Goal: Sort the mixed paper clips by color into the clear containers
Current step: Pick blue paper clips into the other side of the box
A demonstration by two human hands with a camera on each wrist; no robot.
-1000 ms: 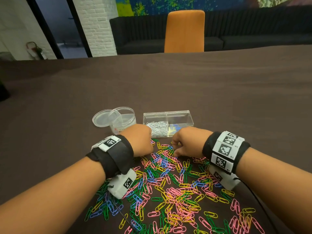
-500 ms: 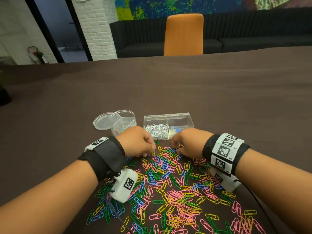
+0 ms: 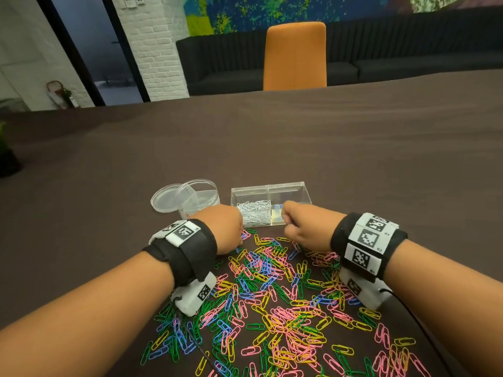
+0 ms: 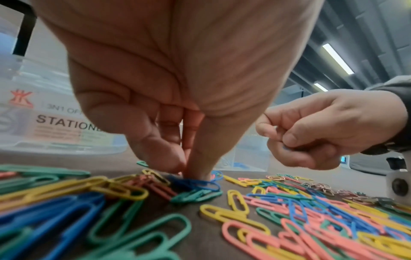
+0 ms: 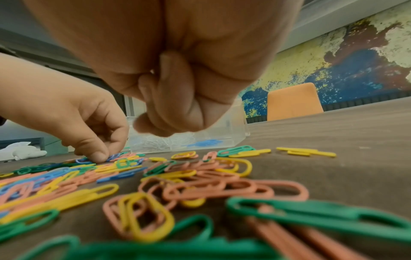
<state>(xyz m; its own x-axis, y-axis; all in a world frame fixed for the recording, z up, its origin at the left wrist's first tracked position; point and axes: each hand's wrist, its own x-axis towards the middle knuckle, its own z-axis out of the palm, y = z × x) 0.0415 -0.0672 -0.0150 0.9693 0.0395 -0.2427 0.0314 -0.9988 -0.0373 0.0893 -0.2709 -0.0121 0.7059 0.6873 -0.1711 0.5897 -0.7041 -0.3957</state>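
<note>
Blue paper clip (image 4: 201,184) under left fingers (image 4: 195,168)

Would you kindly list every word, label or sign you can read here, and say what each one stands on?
"STATIONE", cut off by the left hand: label on the round clear container.
"3N1 OF", faint and cut off: same label, line above.
Red logo: same label; characters not readable.
Fine print below: too blurred to read.
Square black-and-white markers on both wristbands: patterns only, no readable text.
</note>
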